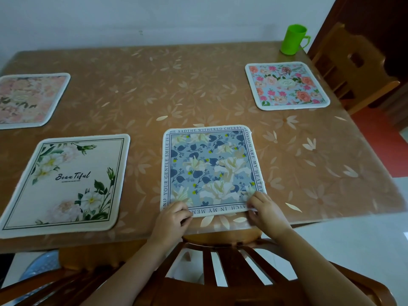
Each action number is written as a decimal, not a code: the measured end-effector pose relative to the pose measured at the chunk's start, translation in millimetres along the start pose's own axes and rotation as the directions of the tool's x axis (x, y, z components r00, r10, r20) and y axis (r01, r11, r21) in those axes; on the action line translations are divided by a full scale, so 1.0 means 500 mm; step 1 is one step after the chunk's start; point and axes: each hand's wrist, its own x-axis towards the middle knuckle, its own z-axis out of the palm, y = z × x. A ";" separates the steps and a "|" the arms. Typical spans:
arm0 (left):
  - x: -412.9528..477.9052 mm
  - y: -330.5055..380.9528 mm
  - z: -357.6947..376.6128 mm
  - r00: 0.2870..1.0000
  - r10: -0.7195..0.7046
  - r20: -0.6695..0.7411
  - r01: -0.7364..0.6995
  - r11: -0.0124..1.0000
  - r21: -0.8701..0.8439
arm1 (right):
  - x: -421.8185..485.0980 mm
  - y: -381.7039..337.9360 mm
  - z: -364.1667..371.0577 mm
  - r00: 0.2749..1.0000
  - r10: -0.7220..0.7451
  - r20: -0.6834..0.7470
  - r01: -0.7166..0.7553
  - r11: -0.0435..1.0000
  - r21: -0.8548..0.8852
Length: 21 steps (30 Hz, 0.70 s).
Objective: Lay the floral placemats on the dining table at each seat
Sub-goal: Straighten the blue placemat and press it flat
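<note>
A blue floral placemat (210, 168) with a text border lies flat near the table's front edge, just beyond a chair back. My left hand (174, 214) pinches its near left corner and my right hand (263, 209) pinches its near right corner. A cream placemat (66, 184) printed "Beautiful" lies flat to the left. A pale pink floral placemat (28, 99) lies at the far left, cut off by the frame edge. A bright rose placemat (287, 86) lies at the right side, by another chair.
The dining table (167, 85) wears a brown leaf-patterned cover and stands against a white wall. A green plastic mug (293, 39) stands at the far right corner. Wooden chairs stand in front of me (220, 268) and at the table's right end (353, 67).
</note>
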 end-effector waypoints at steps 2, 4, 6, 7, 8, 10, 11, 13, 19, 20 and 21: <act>0.000 0.000 0.001 0.999 -0.034 0.003 0.034 0.999 -0.023 | -0.002 0.004 -0.002 0.998 0.052 0.019 -0.053 0.997 0.055; 0.002 0.001 0.002 0.998 -0.067 0.012 0.067 0.997 -0.049 | -0.002 0.008 -0.004 0.991 0.129 0.041 -0.133 0.985 0.113; 0.007 0.006 0.001 0.997 -0.075 0.034 0.077 0.995 -0.067 | -0.002 0.014 -0.007 0.974 0.223 0.044 -0.227 0.957 0.179; 0.011 0.010 0.002 0.997 -0.065 0.048 0.069 0.995 -0.068 | -0.003 0.018 -0.009 0.965 0.259 0.044 -0.262 0.944 0.200; 0.015 0.014 0.002 0.997 -0.051 0.061 0.055 0.996 -0.067 | -0.004 0.023 -0.011 0.958 0.282 0.046 -0.285 0.935 0.210; 0.023 0.023 0.005 0.997 -0.023 0.080 0.029 0.997 -0.065 | -0.007 0.032 -0.017 0.949 0.311 0.057 -0.316 0.923 0.220; 0.026 0.026 0.006 0.996 -0.014 0.087 0.020 0.998 -0.065 | -0.009 0.036 -0.020 0.945 0.322 0.059 -0.327 0.918 0.226; 0.031 0.031 0.009 0.995 -0.007 0.098 0.013 0.998 -0.062 | -0.012 0.039 -0.025 0.939 0.339 0.059 -0.343 0.907 0.245; 0.034 0.038 0.012 0.994 -0.006 0.111 0.011 0.999 -0.046 | -0.017 0.040 -0.025 0.930 0.362 0.067 -0.366 0.895 0.253; 0.033 0.038 0.012 0.994 -0.009 0.107 0.014 0.999 -0.047 | -0.017 0.041 -0.024 0.929 0.365 0.068 -0.370 0.894 0.252; 0.033 0.039 0.012 0.995 -0.011 0.103 0.016 0.999 -0.048 | -0.017 0.042 -0.023 0.927 0.367 0.071 -0.373 0.893 0.250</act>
